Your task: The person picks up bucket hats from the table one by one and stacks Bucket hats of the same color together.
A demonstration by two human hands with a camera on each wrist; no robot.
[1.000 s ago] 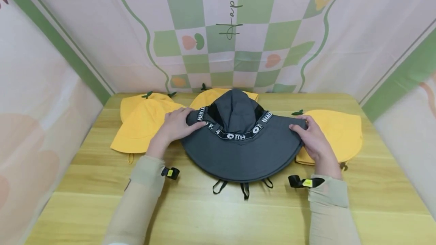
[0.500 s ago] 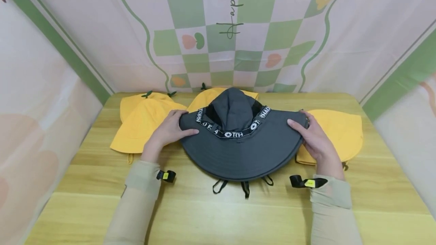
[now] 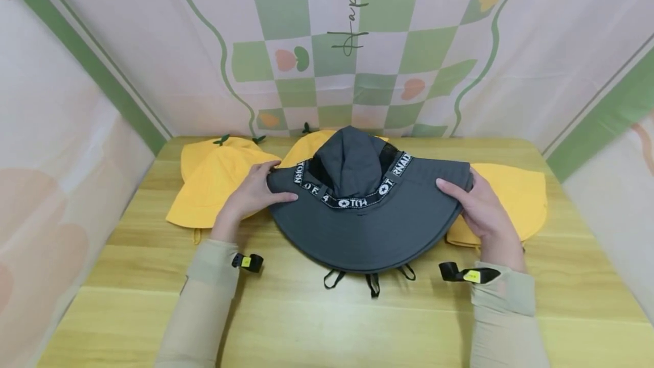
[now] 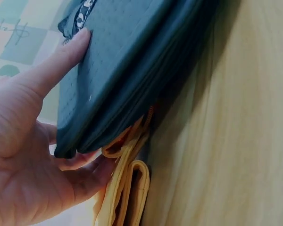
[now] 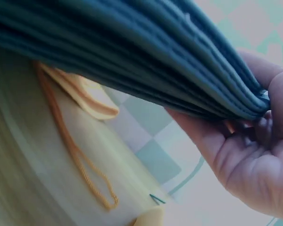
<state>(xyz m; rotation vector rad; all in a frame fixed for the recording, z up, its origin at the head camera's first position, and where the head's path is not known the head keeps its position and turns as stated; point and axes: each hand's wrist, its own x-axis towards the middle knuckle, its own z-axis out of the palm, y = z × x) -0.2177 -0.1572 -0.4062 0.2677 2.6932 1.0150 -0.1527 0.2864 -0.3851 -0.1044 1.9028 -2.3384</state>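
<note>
I hold the dark grey wide-brimmed hat (image 3: 352, 237) by its brim, over the middle of the wooden table (image 3: 327, 334). My left hand (image 3: 250, 191) pinches the brim's left end, thumb on top and fingers beneath; my right hand (image 3: 484, 209) pinches the right end the same way. I judge this a positioning step; the next move calls for even support at both ends, so the layered brim edges don't slip. Whether several hats are nested here, I cannot tell. Overlapping yellow hats (image 3: 201, 195) lie at left, a far yellow hat (image 3: 305, 149) sits behind the grey crown, and a right yellow hat (image 3: 521, 200) lies just behind my right hand. These crowd the brim, and the black loops (image 3: 374, 285) hanging at its near edge could snag underneath.
</note>
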